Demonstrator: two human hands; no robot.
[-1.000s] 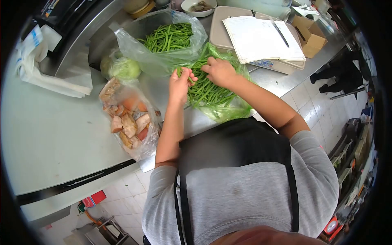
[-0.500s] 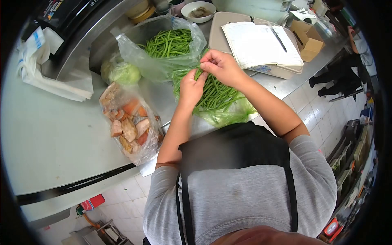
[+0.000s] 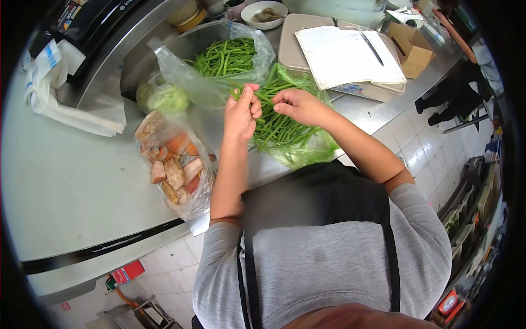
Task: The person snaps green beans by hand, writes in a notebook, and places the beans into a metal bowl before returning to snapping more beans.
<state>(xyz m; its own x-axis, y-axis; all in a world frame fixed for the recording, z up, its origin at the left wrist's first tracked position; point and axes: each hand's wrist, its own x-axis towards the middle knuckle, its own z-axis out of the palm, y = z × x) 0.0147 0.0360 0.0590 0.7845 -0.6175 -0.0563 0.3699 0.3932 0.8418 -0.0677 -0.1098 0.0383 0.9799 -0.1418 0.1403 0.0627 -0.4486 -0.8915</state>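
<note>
Long green beans [image 3: 285, 123] lie heaped on a thin green plastic bag [image 3: 304, 153] in front of me. My left hand [image 3: 241, 114] is closed on a green bean piece [image 3: 235, 92] at the heap's left edge. Over the right part of the heap, my right hand [image 3: 300, 105] has its fingers curled together, and what lies between the fingertips is too small to make out. Shorter green bean pieces [image 3: 224, 57] fill an open clear plastic bag [image 3: 192, 82] beyond my left hand.
A bag of orange and tan chunks [image 3: 175, 167] and a wrapped pale green vegetable [image 3: 167, 98] are at the left. An open notebook [image 3: 350, 57] with a pen rests on a tray [image 3: 293, 41]. A person [image 3: 466, 82] stands at the far right.
My hands have moved apart. The left went left and slightly down with a bean piece, toward the clear bag; the right moved slightly right and down over the heap.
</note>
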